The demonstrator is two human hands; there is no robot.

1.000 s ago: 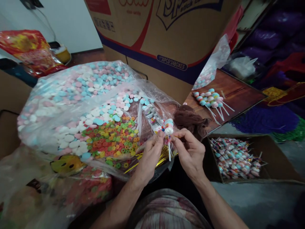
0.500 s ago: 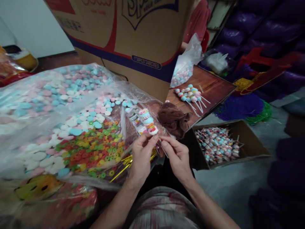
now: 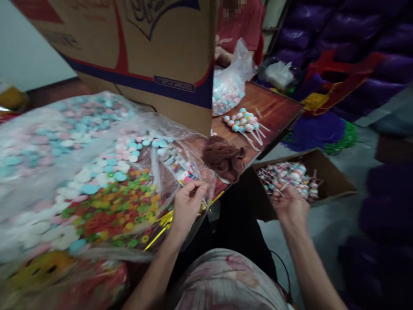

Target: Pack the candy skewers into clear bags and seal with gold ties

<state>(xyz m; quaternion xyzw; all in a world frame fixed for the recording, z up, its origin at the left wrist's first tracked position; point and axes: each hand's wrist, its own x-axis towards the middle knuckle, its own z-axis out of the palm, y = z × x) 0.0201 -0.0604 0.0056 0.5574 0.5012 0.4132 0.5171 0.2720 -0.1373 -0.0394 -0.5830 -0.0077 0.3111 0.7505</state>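
Observation:
My right hand is over the near edge of an open cardboard box, closed around the white stick of a wrapped marshmallow skewer. That skewer blends into the many wrapped skewers lying in the box. At the table edge, the fingers of my left hand are curled and pressed together; what they hold, if anything, is too small to make out. Just beyond them lie printed clear plastic wrappers. Gold twist ties are beside that hand.
Loose marshmallows and gummy rings cover the plastic sheet at left. A brown cloth lies near unwrapped skewers. A large carton stands behind. Across the table, a person in a red shirt is near a marshmallow bag.
My right hand has moved right, from beside my left hand to the box, carrying the marshmallow skewer. My left hand stays by the wrappers. The view has shifted to the right.

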